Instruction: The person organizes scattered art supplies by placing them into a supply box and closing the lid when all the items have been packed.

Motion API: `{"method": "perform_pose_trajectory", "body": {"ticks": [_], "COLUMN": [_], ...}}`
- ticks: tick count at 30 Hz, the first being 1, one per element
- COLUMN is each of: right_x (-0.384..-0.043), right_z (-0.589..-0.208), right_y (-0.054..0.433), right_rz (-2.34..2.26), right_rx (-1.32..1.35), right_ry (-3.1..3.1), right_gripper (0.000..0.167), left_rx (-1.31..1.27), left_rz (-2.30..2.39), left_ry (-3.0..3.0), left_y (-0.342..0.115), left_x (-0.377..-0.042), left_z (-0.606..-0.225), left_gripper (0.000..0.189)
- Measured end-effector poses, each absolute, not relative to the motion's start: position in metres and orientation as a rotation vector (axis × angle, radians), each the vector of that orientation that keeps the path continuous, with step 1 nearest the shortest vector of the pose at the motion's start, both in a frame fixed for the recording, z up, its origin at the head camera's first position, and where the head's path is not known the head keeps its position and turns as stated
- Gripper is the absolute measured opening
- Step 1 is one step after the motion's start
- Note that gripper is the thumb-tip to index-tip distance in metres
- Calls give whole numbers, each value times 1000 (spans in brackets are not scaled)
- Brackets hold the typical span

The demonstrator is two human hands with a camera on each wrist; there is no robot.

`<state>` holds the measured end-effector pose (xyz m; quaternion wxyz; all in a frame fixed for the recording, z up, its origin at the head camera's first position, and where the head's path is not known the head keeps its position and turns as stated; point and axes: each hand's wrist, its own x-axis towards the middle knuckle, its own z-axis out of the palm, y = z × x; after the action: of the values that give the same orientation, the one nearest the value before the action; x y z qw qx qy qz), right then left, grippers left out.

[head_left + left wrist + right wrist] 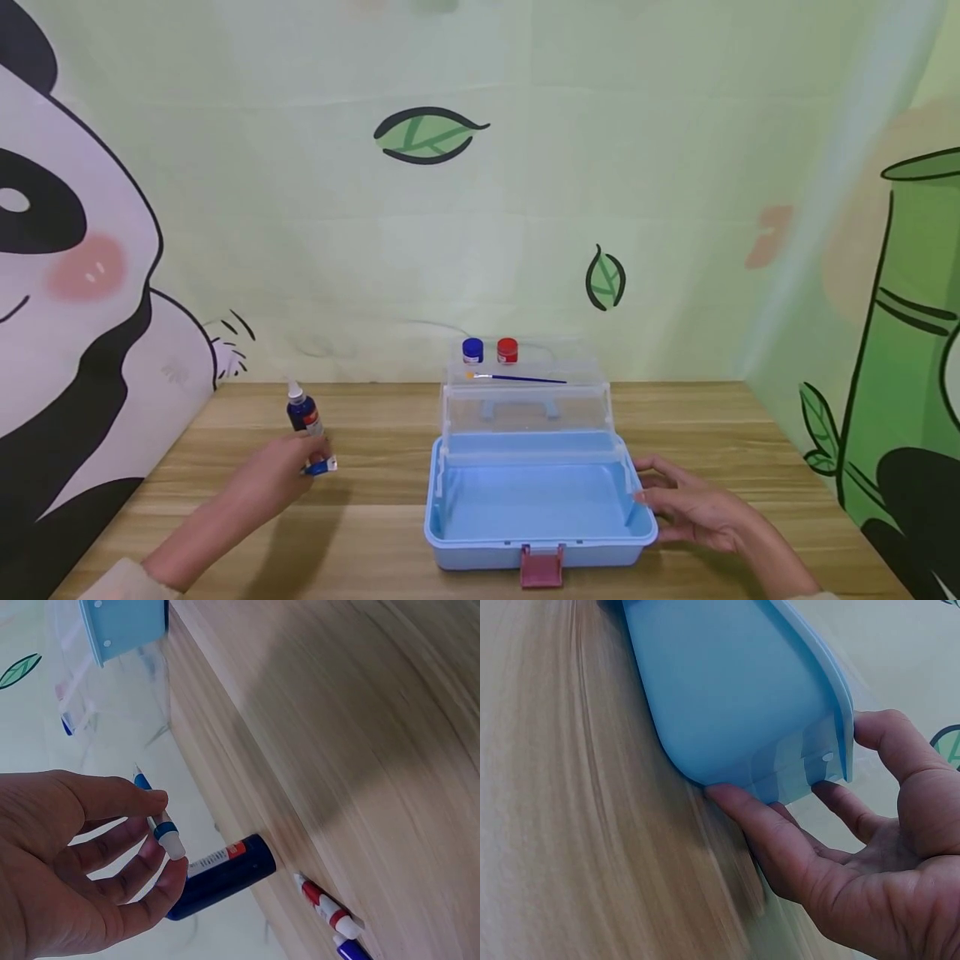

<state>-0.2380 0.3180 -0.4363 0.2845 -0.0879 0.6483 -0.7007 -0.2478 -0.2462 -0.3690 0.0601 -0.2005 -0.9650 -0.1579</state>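
My left hand (288,467) pinches a small blue and white paint tube (161,825) with a white cap, held above the table. Just behind that hand a dark blue bottle (302,410) with a white nozzle stands upright. A red and white paint tube (326,906) and part of a purple one (351,949) lie on the table in the left wrist view. The right hand (693,504) touches the right end of a light blue box (540,554), fingers spread along its outer wall. The box's clear lid (525,408) stands raised.
Behind the box lid are a blue paint jar (472,351), a red paint jar (507,351) and a paintbrush (525,379). A pink latch (542,567) hangs at the box front. A printed cloth backdrop (300,208) borders the wooden table (375,533).
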Motion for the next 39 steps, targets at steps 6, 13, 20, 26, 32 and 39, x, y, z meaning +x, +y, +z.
{"method": "perform_pose_trajectory", "body": {"ticks": [6,13,20,26,32,39], "right_x": [-238,-238,-238,-238,-238,-238], "right_z": [-437,-436,-437,-438,-438,-439], "right_y": [319,317,318,319,320,319], "right_rz": [-1882,-1876,-1885,-1884,-1887,-1891], "right_rx": [-237,-240,-248,-242,-243,-245], "right_ry": [1727,1726,1710,1716,1730,1715], "right_gripper": [46,49,48,52,52,52], "left_rx": [-606,-605,-718,-689,-655,-613], "left_rz": [-477,-455,-503,-518,-507,-530], "left_ry": [-2941,-2958,-2819,-2871,-2907,-2937], "left_y": [-235,-224,-220,-212,-200,-186], "left_x": [-250,-254,-260,-262,-262,-262], "left_z": [-367,-367,-362,-354,-348,-346], "left_gripper": [31,30,32,29,28,29]}}
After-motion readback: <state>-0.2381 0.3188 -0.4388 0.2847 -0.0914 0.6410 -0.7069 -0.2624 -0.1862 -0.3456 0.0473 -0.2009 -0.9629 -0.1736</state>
